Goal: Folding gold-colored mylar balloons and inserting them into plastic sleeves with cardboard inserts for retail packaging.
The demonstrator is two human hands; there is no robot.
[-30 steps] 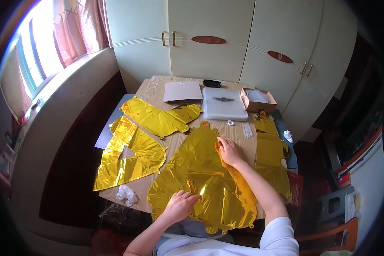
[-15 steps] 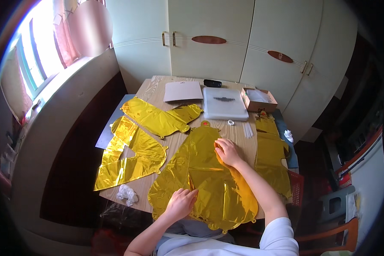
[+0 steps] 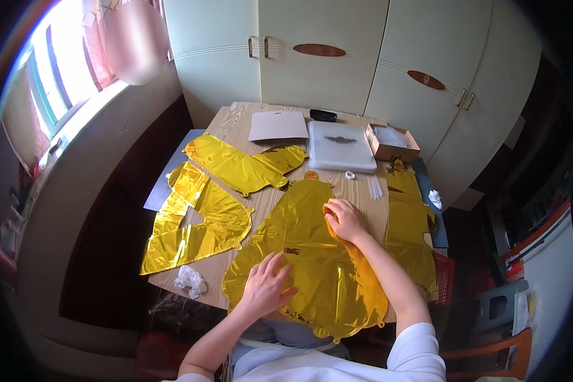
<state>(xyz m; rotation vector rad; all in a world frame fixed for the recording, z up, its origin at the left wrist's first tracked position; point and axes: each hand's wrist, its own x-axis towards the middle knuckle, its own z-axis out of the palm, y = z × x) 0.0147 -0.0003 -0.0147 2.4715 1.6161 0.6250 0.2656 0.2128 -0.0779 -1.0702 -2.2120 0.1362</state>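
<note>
Head view: the large, lobed gold foil sheet lies at the near middle of the pale wood-grain table, its near edge overhanging. The right hand has its fingers closed on the sheet's folded right edge; the left hand, fingers loosely spread, is over its near left part, contact unclear. The foil looks light, limp, slippery and easily creased, probably best held by its rim.

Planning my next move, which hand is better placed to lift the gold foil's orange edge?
Probably your right hand: it curls at the orange edge. Your left hand, open, is farther from it.
</note>
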